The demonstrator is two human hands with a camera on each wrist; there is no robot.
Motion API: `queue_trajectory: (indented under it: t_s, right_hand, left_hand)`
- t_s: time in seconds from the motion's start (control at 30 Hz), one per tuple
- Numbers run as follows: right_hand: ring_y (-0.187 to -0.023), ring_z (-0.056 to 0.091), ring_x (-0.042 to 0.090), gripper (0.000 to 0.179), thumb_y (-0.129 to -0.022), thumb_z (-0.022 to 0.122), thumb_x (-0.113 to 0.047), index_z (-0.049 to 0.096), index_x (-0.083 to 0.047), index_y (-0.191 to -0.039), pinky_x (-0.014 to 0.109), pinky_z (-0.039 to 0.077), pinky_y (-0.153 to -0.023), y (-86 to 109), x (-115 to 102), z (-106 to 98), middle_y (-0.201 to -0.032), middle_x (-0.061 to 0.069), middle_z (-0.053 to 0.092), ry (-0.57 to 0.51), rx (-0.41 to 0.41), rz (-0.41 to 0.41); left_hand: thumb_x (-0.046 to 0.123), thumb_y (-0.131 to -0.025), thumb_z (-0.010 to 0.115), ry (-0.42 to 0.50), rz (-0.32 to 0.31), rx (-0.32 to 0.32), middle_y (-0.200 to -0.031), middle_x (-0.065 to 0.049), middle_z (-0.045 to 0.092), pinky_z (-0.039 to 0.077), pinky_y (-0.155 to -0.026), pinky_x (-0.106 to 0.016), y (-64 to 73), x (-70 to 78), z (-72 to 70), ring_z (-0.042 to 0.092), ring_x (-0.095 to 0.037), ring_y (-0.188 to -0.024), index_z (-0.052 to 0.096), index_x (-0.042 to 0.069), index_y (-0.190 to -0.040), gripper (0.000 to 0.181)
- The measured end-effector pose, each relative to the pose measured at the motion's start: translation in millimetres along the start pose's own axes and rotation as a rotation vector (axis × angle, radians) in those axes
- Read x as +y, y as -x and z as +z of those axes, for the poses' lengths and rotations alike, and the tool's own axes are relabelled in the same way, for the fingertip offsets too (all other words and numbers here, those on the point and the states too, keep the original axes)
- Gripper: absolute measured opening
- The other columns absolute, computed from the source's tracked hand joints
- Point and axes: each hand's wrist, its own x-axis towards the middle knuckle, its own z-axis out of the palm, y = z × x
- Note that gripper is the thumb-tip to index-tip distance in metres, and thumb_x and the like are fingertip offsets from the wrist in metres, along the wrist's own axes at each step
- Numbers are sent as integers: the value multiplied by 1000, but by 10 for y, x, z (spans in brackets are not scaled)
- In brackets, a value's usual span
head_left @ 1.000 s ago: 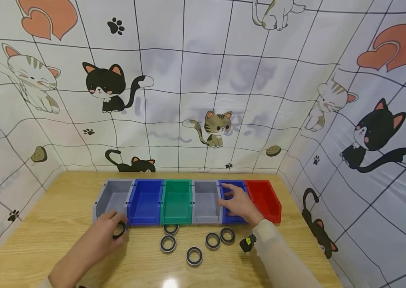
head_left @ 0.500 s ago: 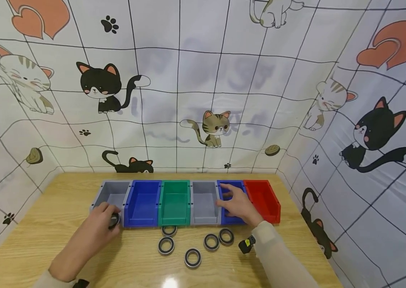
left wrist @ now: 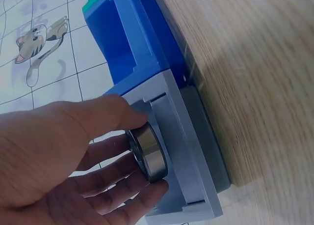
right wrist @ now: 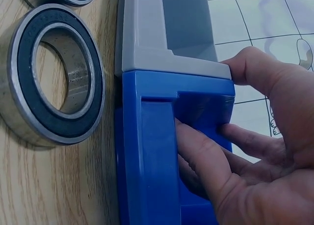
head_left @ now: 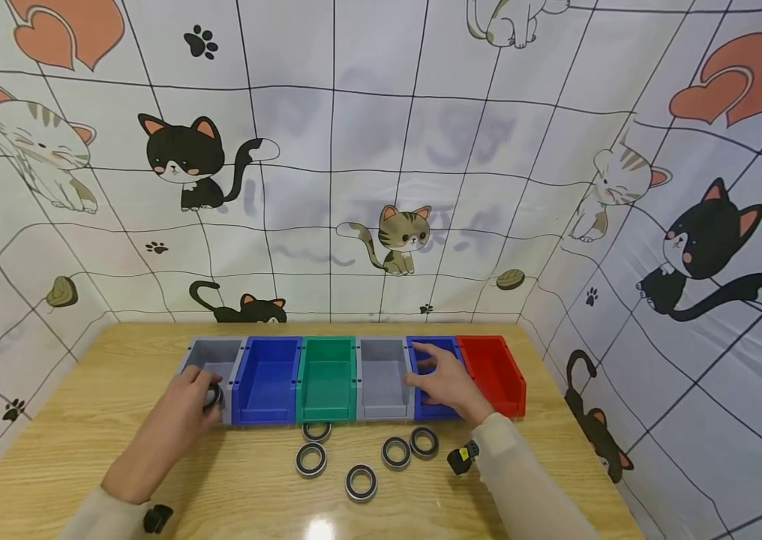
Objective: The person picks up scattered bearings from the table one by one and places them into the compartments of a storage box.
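Note:
My left hand (head_left: 181,405) pinches a ball bearing (left wrist: 153,156) between thumb and fingers. In the left wrist view the bearing stands on edge in the hand, its shiny outer ring at the front opening of the leftmost grey bin (left wrist: 184,141). My right hand (head_left: 448,381) rests at the right-hand blue bin (right wrist: 157,161), fingers bent loosely down into it and holding nothing. Its thumb lies at the rim of the neighbouring grey bin (right wrist: 167,63). Some of the right fingertips are hidden inside the blue bin.
Several bearings lie on the wooden table before the bins, including a front one (head_left: 361,483), a left one (head_left: 310,460) and a right one (head_left: 424,443). Between the grey bins stand a blue bin (head_left: 269,382) and a green bin (head_left: 328,379). A red bin (head_left: 494,375) ends the row.
My left hand has moved the bearing forward and slightly left, from the leftmost grey bin's front edge to over its opening. The right hand has stayed in place.

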Motion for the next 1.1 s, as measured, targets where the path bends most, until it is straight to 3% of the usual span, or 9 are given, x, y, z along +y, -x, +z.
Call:
queue_trajectory:
  t_s: [0.2,0.4,0.8,1.1]
  right_hand:
    - [-126,81,46,82,-104,88,-19,51,-17,-177,62,72,-92,11,-8,14,-160,29,67,-6,-3,-5]
    - [-126,81,47,84,-102,89,-20,51,-16,-177,63,72,-92,22,-16,10,-159,29,67,-9,4,-9]
    - [-117,84,38,81,-104,89,-19,53,-17,-176,57,74,-91,19,-2,7,-157,27,69,17,14,-3]
    - [-116,85,36,80,-104,88,-19,53,-18,-176,56,74,-90,29,7,10,-157,27,69,9,17,-14]
  left_hand:
    - [-9,-85,89,-15,22,15,-111,-29,73,65,-86,-59,-71,-42,42,73,-44,-99,76,-15,-121,38]
    - [-9,-90,88,-12,-8,-24,-118,-32,73,66,-93,-65,-137,-34,77,74,-50,-107,75,-18,-128,41]
    - [-12,-92,87,-22,-5,-54,-118,-36,72,65,-92,-68,-242,-110,183,74,-54,-104,74,-20,-127,38]
    - [-14,-91,86,-58,-66,-138,-120,-39,71,66,-95,-69,-321,-139,249,72,-59,-109,71,-22,-127,40]
